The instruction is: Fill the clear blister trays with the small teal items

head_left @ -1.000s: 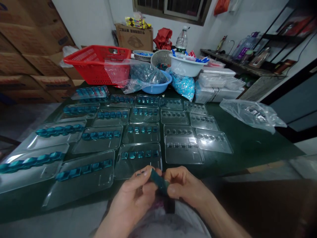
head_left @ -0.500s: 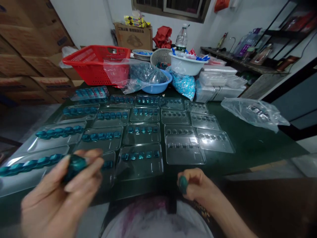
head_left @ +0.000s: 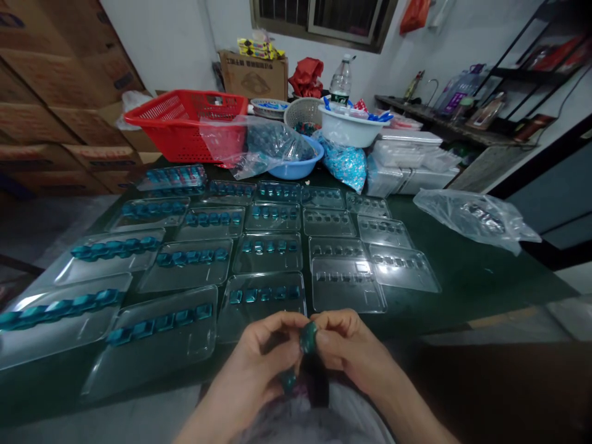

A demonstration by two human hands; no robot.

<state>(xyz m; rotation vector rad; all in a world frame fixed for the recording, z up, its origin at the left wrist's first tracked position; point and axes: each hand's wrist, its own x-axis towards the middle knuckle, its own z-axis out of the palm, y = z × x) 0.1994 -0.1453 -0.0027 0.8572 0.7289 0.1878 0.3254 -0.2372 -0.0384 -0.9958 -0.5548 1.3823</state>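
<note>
In front of my lap, both hands are together. My right hand (head_left: 354,345) pinches a small glossy dark teal piece (head_left: 308,338) between thumb and fingers. The thumb and forefinger of my left hand (head_left: 263,357) meet the same piece from the other side. Lower down, another teal piece (head_left: 289,381) shows under the left fingers, partly hidden. Just beyond the hands lies a clear plastic tray (head_left: 263,317) with a row of teal cube-like pieces (head_left: 264,295). To its left is a similar filled tray (head_left: 152,364). What exactly the pieces are, I cannot tell.
More clear trays cover the dark green table; those on the right, such as one tray (head_left: 349,296), hold no teal pieces. Behind stand a red basket (head_left: 185,132), a blue basin (head_left: 296,168), a white basin (head_left: 354,129) and stacked clear boxes (head_left: 407,163). A plastic bag (head_left: 476,216) lies right.
My left hand has moved right from over the left trays to meet my right hand, uncovering a filled tray. My right hand has shifted slightly left with its teal piece.
</note>
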